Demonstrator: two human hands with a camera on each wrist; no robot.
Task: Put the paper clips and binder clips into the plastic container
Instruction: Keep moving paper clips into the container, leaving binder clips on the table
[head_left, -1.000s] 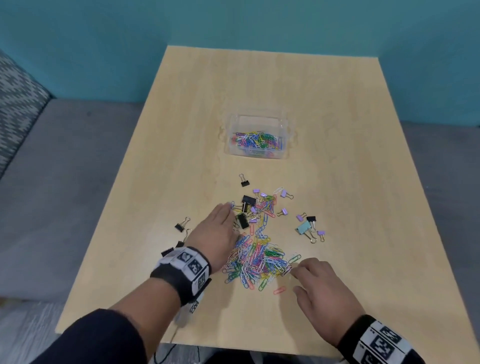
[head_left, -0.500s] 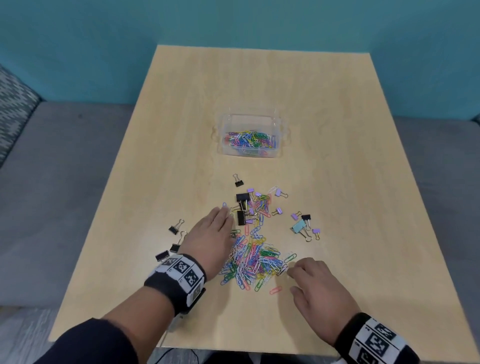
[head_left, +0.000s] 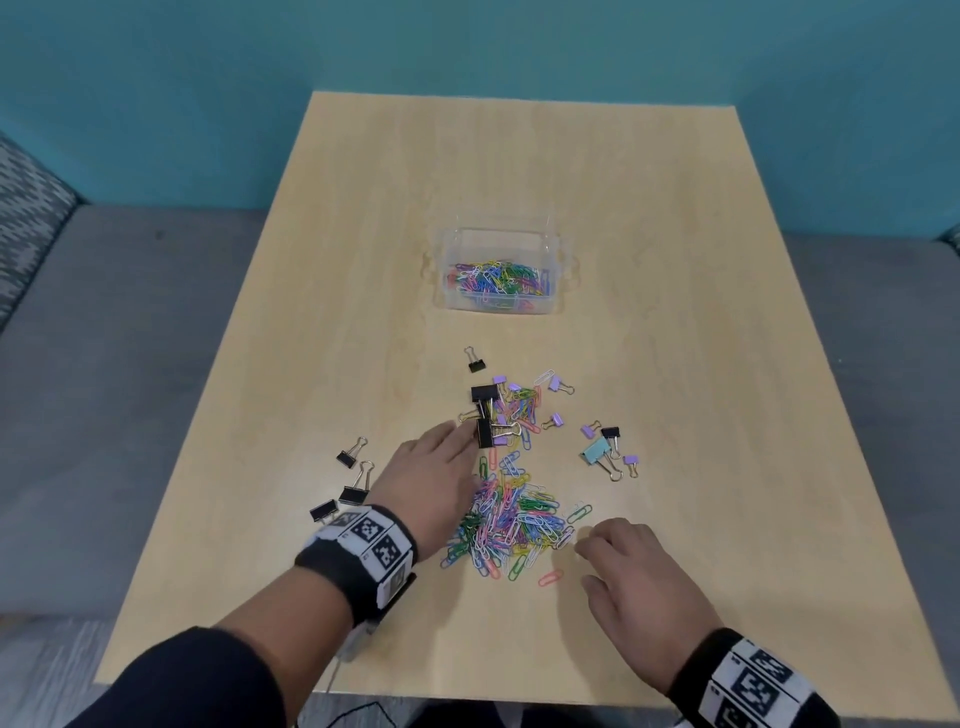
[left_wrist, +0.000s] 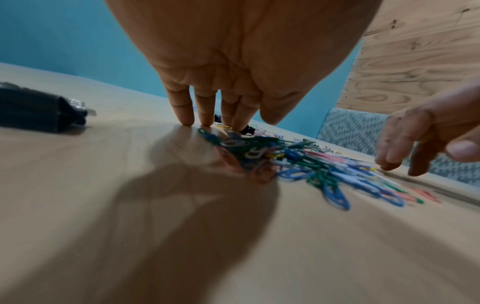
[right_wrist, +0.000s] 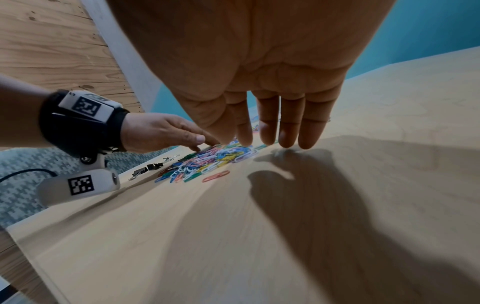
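A heap of coloured paper clips (head_left: 511, 519) (left_wrist: 293, 162) (right_wrist: 207, 162) lies on the wooden table (head_left: 675, 338), with black, purple and teal binder clips (head_left: 485, 410) scattered behind it. My left hand (head_left: 431, 473) (left_wrist: 207, 107) lies flat at the heap's left side, its straight fingertips on the table beside a black binder clip. At the heap's right edge my right hand (head_left: 628, 566) (right_wrist: 270, 131) has relaxed fingers touching down and holds nothing. The clear plastic container (head_left: 501, 306), which holds several paper clips, stands farther back.
Three black binder clips (head_left: 345, 483) lie left of my left wrist. A teal binder clip (head_left: 596, 451) and small purple ones sit to the right. A lone pink paper clip (head_left: 550, 577) lies near the front. A grey couch surrounds the table.
Both hands have stayed at the sides of the paper clip heap with barely any shift. The head view has tilted slightly.
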